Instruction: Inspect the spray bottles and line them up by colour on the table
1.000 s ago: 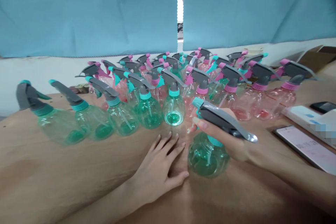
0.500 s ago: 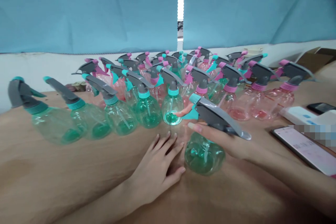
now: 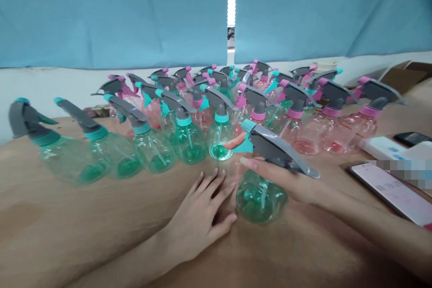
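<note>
One green spray bottle [image 3: 261,202] near the front of the tabletop [image 3: 118,229], between the two hands. Clear, rounded body, tinted green, deeper in colour toward the bottom, with a pale dip tube slanting inside. Dark grey spray head [image 3: 275,144] leaning above, teal nozzle to the left, long lever sloping down to the right, teal trigger [image 3: 245,146] under the nozzle. Collar mostly hidden by the hand. Body close to upright; contact under the base hard to judge.

Against a second ago: trigger now farther out from the neck, clearly in sight rather than tucked in among bent fingers; one finger now stretched out to the left. Against half a second ago: almost no change. Left hand in the same spread pose throughout.

Right hand [image 3: 292,180]: partly closed about the bottle's neck, thumb laid across the near side, extended finger [image 3: 232,144] poking past the trigger; touch on the trigger uncertain. Left hand [image 3: 197,213]: open, palm down on the tabletop, fingers a little apart, holding nothing, just left of the bottle.

Beyond: green bottles [image 3: 191,141] in a row, pink bottles [image 3: 305,135] to the right. Phone [image 3: 388,189] well right of the bottle.
</note>
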A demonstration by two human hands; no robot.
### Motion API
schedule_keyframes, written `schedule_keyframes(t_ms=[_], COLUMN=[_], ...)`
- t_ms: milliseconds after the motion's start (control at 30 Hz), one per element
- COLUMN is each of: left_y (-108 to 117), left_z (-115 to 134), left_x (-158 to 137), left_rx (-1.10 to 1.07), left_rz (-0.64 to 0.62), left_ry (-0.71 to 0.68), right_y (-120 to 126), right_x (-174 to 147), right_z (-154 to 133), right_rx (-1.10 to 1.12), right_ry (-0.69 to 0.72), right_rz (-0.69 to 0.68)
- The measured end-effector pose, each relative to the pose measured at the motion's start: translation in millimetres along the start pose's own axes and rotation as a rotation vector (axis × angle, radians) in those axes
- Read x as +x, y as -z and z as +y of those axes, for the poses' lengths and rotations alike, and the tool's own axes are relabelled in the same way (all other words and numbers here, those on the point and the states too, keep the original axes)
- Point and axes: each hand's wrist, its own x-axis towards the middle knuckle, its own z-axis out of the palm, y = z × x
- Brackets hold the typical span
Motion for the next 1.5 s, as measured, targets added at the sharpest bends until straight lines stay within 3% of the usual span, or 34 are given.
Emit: schedule_keyframes(t_ms=[167,533,933,1167,1500], left_y=[-0.2,-0.8,0.4,0.2,1.6], left_z=[-0.4,-1.4,-0.1,-1.3,0.5], left_x=[-0.7,-0.3,-0.4,1.2,0.2], left_rx=[-0.003,-0.007,0.030,0.019,-0.010], left_rz=[0.014,0.022,0.031,0.033,0.037], left_ry=[0.001,-0.004,-0.006,-0.007,0.000], right_y=[0.4,-1.2,-1.9,-3.8,-0.7], right_x=[2.3,-1.3,-3.0,-2.8,-3.5], right_z=[-5.1,1.7,-5.0,-9.8,-14.0], right_rx=[0.098,0.123,0.143,0.197,-0.021], right_ry=[-0.085,-0.116,0.014,-0.051,-0.050], right_rz=[-0.042,-0.062,0.031,0.052,0.113])
